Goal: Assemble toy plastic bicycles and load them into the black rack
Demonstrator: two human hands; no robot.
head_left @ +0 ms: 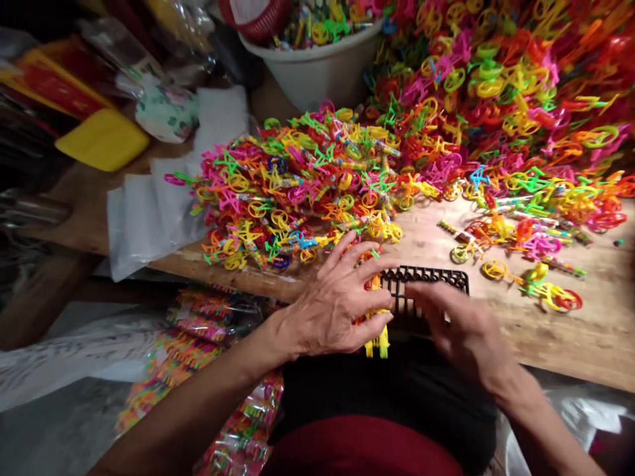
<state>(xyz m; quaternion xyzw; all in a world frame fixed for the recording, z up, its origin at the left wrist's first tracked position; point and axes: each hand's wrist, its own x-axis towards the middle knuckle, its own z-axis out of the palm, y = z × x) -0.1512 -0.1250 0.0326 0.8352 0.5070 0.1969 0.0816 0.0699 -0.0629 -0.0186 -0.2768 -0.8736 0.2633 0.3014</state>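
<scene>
The person's left hand [342, 301] is over a row of yellow and orange plastic pieces [378, 342], fingers spread, at the left end of a black rack [429, 274] by the near edge of the wooden table [590, 337]. The right hand [464, 327] is over the rack's right part — too blurred to tell whether it holds anything — with heaped bright plastic toys [297, 178] beyond

Print blurs beyond reading on the white label [249, 9] in a red basket [270, 28], white plastic sheeting [74, 347] and small patterned tubes [455, 231]; no words or numbers are legible.
</scene>
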